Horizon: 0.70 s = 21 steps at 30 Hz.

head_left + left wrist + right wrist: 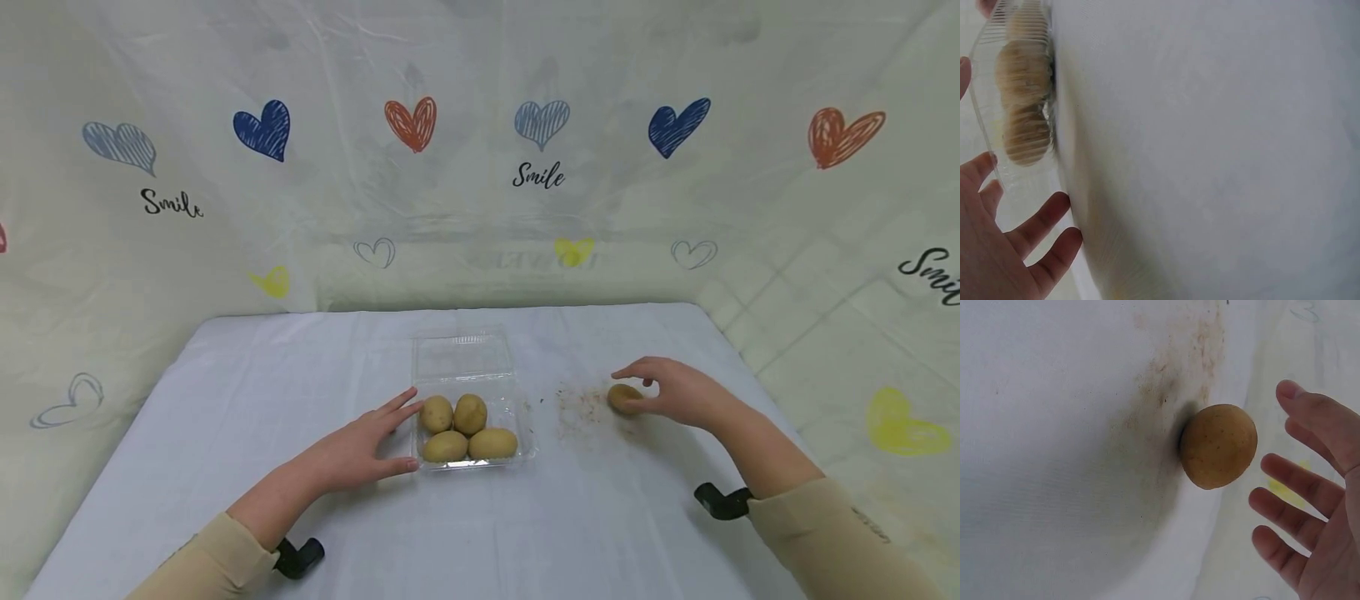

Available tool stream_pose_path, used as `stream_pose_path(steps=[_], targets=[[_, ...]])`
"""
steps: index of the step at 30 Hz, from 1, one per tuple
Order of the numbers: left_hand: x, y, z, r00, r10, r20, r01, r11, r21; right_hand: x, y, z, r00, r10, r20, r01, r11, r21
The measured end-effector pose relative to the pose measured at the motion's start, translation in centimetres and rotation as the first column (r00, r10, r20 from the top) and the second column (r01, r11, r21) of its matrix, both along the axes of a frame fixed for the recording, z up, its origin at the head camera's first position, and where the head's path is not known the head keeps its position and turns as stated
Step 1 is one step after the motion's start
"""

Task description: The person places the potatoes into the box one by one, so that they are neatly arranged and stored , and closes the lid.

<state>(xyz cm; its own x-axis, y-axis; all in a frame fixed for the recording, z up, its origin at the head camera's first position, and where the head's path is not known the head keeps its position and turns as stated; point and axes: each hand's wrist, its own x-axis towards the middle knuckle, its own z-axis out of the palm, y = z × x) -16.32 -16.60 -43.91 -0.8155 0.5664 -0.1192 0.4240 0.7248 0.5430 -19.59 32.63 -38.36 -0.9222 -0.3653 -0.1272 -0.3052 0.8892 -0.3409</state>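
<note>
A clear plastic clamshell box (463, 360) lies with its lid folded back on the white table. Several yellowish-brown potatoes (470, 414) sit in its base. My left hand (356, 454) spreads its fingers along the box's left side; fingertips reach its edge, though firm contact is hard to tell. In the left wrist view, potatoes (1024, 72) show through the ribbed wall. Right of the box, a single potato (621, 399) rests on the cloth. Over it hovers my right hand (686, 396), fingers loosely bent. The right wrist view shows a gap between that hand (1325, 506) and the potato (1219, 447).
Brown dirt smudges (581, 406) mark the white tablecloth (480, 533) between the box and the loose potato. Behind the table hangs a pale curtain (465, 208) printed with hearts and lettering. A black wrist device (723, 502) sits under each forearm.
</note>
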Motion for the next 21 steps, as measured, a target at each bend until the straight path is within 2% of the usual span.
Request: stream_pose_path(steps=[7, 13, 21], targets=[[0.0, 0.0, 0.0, 1.0, 0.001, 0.001, -0.001, 1.0, -0.005, -0.3, -0.1, -0.8, 0.996, 0.03, 0.083, -0.028, 0.999, -0.022], [0.0, 0.0, 0.0, 1.0, 0.006, 0.003, -0.006, 1.0, -0.01, -0.5, -0.1, -1.2, 0.988, 0.028, 0.15, -0.02, 0.998, -0.054], [0.0, 0.1, 0.0, 1.0, 0.014, 0.006, -0.014, 1.0, -0.013, -0.9, 0.1, -1.7, 0.984, 0.045, 0.172, -0.038, 0.998, -0.043]])
